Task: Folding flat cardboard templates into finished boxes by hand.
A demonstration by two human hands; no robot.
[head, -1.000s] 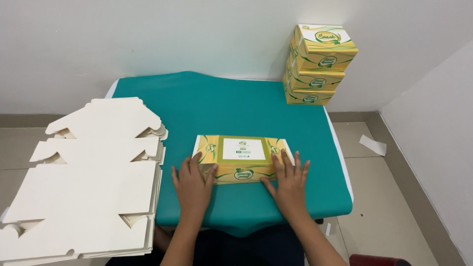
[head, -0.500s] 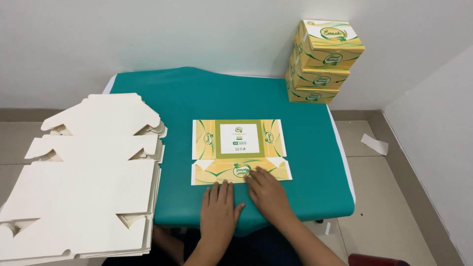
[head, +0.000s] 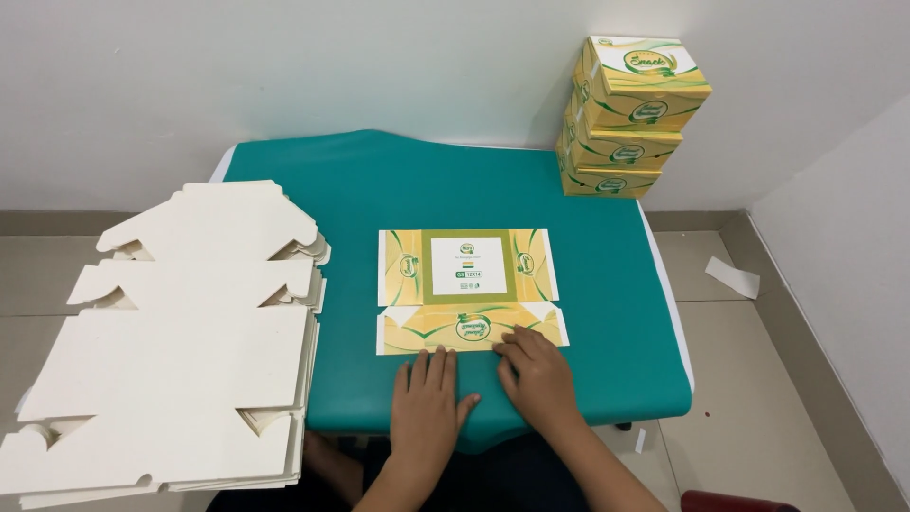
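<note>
A flat, unfolded yellow-and-green printed cardboard carton blank [head: 467, 289] lies face up near the middle of the teal-covered tabletop [head: 607, 313], its near flap running parallel to the front edge with a strip of bare teal between them. The left hand [head: 428, 406] rests palm down, fingers together and flat, on that strip, its fingertips just touching the blank's near edge; it holds nothing. The right hand [head: 537, 372] lies beside it, fingers flat and spread a little, fingertips pressing on the near flap's lower right part; it too grips nothing. Open teal surface lies to the left and right of the blank and behind it, up to the far edge. At the far right corner stands a stack of three assembled yellow-and-green boxes [head: 626, 118], well apart from the hands. Off the tabletop's left edge sits a tall pile of plain white die-cut cardboard blanks [head: 180, 341], just beside the teal cover.
</note>
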